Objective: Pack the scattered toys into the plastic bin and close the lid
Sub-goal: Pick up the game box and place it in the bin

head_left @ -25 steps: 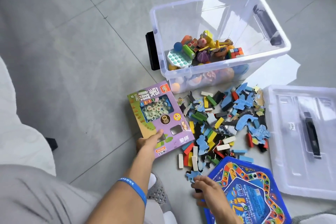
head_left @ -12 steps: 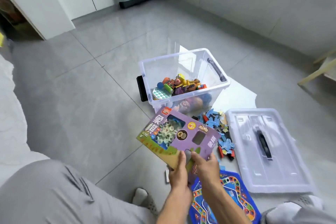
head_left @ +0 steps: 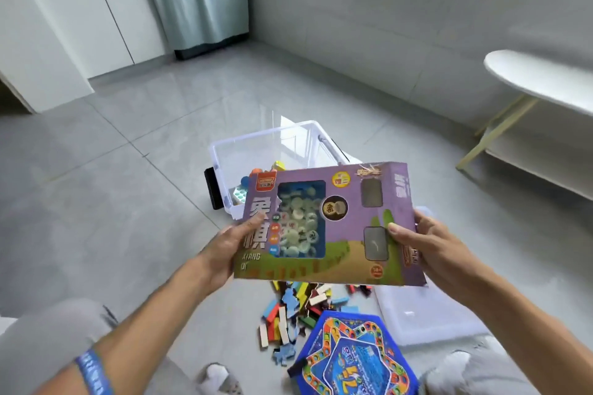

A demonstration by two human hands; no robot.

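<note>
Box [head_left: 327, 224]: left hand [head_left: 226, 242], right hand [head_left: 426, 248] grip ends. Bin [head_left: 224, 154] beyond hands, part-filled; risk: box jams, blocks lid.

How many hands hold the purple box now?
2: the left hand grips the purple box at its left edge, the right hand at its right edge.

Bright window daylight, floor [head_left: 134, 151] glare, wide-angle edge bending, slight motion blur.
</note>
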